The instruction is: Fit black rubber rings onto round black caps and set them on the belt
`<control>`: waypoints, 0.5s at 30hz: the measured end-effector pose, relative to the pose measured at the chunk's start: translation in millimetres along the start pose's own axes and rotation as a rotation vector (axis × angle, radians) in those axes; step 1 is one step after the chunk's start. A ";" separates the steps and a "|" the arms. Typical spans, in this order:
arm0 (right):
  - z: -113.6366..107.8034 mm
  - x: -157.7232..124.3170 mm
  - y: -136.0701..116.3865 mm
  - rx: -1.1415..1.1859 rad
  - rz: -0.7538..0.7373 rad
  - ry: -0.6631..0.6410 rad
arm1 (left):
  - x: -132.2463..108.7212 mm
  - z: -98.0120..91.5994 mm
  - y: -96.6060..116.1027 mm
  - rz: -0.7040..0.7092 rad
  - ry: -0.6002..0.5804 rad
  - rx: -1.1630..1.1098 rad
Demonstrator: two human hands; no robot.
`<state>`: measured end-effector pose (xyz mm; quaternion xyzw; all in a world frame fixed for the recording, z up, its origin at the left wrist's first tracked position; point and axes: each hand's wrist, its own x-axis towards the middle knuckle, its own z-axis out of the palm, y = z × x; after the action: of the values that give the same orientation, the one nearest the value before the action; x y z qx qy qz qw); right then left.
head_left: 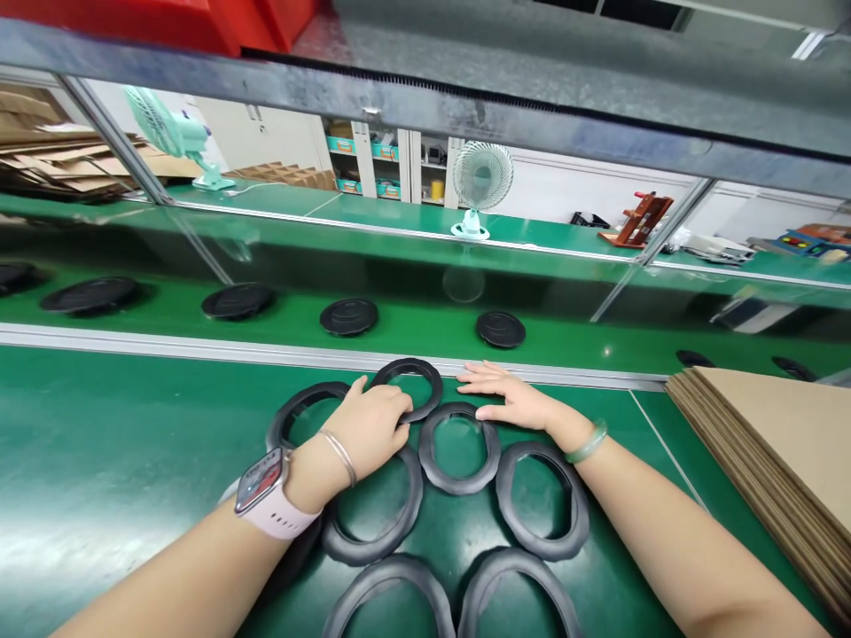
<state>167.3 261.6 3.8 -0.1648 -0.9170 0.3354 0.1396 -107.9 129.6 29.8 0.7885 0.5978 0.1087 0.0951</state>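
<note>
1. The left hand (376, 424) is laid over the lower-left arc of the top ring (429, 370), at 12 o'clock of the cluster of black rings on the green table (120, 461).
2. Its fingers (402, 415) are held close together and bent onto the rim, with the thumb set apart at the outer edge. Whether the ring is actually clamped cannot be told.
3. The right hand (515, 400) is held flat on the table at 3 o'clock of the top ring, fingers stretched out and slightly spread. Its thumb is touching the upper rim of the middle ring (458, 485).
4. Further rings are seen at 9 o'clock (299, 399), 4 o'clock (542, 549) and 6 o'clock (372, 551) of the middle ring.
5. A cardboard stack (784, 443) is seen at 3 o'clock, and black discs (349, 316) on the conveyor at 12 o'clock.
</note>
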 end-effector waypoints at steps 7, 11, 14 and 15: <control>2.7 0.4 7.4 0.028 -0.037 0.053 | -1.0 -15.4 14.5 -0.183 0.259 -0.604; 2.1 2.1 8.7 0.079 -0.049 0.044 | -2.9 -18.0 25.8 -0.237 0.121 -1.642; 1.4 2.9 6.9 0.090 -0.065 0.045 | -3.8 -16.9 28.5 -0.245 0.059 -1.876; 1.2 3.0 5.8 0.089 -0.068 0.049 | -3.8 -16.7 28.6 -0.245 0.055 -1.902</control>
<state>165.4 266.3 -0.5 -0.1356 -0.9025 0.3668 0.1805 -87.3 118.6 53.6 0.3102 0.3396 0.5564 0.6920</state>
